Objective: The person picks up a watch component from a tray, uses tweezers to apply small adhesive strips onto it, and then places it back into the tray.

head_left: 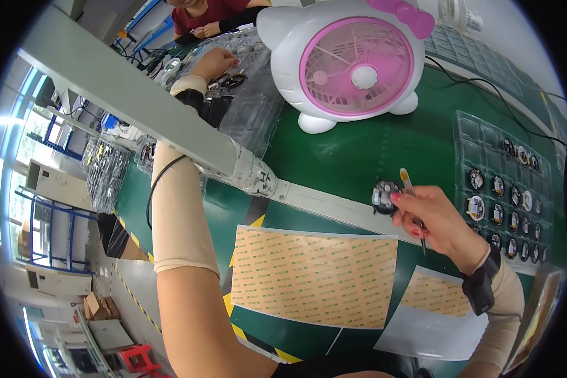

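Two hands at work over a green bench beside a pink-and-white desk fan.

Head view: the right hand pinches a small round part in its fingertips and also holds tweezers, above the green table. The left hand reaches far out, fingers curled down onto a clear plastic tray; whether it grips anything cannot be told. Adhesive sheets lie below; the fan stands behind.

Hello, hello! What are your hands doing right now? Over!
Right hand pinching small round part, tweezers tucked in same grip. Left hand reaching far to clear trays. Pink fan between.
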Motion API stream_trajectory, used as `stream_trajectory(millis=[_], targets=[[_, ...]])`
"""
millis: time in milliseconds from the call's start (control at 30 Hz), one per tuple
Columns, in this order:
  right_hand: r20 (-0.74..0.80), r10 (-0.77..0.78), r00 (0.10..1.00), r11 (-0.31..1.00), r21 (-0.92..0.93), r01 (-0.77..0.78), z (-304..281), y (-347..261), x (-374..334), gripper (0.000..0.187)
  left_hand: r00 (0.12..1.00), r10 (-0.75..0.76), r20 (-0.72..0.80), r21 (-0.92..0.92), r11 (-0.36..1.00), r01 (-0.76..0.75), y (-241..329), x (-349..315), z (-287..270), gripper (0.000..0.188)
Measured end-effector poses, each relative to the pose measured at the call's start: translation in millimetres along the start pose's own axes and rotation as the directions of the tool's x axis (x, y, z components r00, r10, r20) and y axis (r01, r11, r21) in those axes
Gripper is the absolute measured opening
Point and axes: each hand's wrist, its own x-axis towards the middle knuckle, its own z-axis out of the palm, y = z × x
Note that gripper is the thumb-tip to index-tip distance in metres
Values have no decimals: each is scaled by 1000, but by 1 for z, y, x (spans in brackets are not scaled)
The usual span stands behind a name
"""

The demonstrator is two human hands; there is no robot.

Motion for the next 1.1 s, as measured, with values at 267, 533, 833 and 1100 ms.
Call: stream_trajectory(millis=[267,533,833,1100], targets=[[126,-124,984,985,135,107,14,-34,33,23,970,-244,18,-457,860,226,7,-3,-13,28],[220,-150,964,985,123,125,27,-33,26,22,945,-328,6,-981,180,69,-19,-92,-66,26],[300,-149,942,989,45,142,55,-30,-7,21,922,-336,191,-982,-56,183,112,-285,-80,18],[316,-175,933,984,77,158,86,19,-9,20,911,-273,310,-847,-515,133,249,-335,8,18]])
